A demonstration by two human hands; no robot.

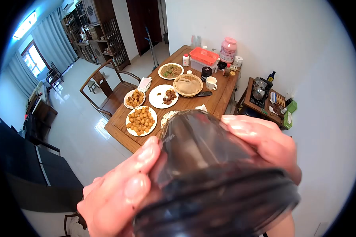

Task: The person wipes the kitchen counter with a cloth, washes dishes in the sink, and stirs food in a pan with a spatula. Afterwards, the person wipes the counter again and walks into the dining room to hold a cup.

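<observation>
Close to the camera, a dark, see-through vessel-like object [194, 146] with a thick black ridged rim is held up between my hands. It is blurred and I cannot make out its exact kind. My left hand [116, 193] presses its fingers against the left side. On the right side, my right hand [265, 142] is curled round it. Behind it stands a wooden table [118, 128] bearing a plate of round golden balls [141, 121] and a patterned plate [169, 117], partly hidden by the object.
Farther along the table are a plate with brown pieces [163, 96], a basket of flatbread [188, 85], a mug [211, 83], a red basket [204, 56] and a pink jar [228, 50]. A wooden chair [103, 85] stands left; a side table with a kettle [259, 89] is right.
</observation>
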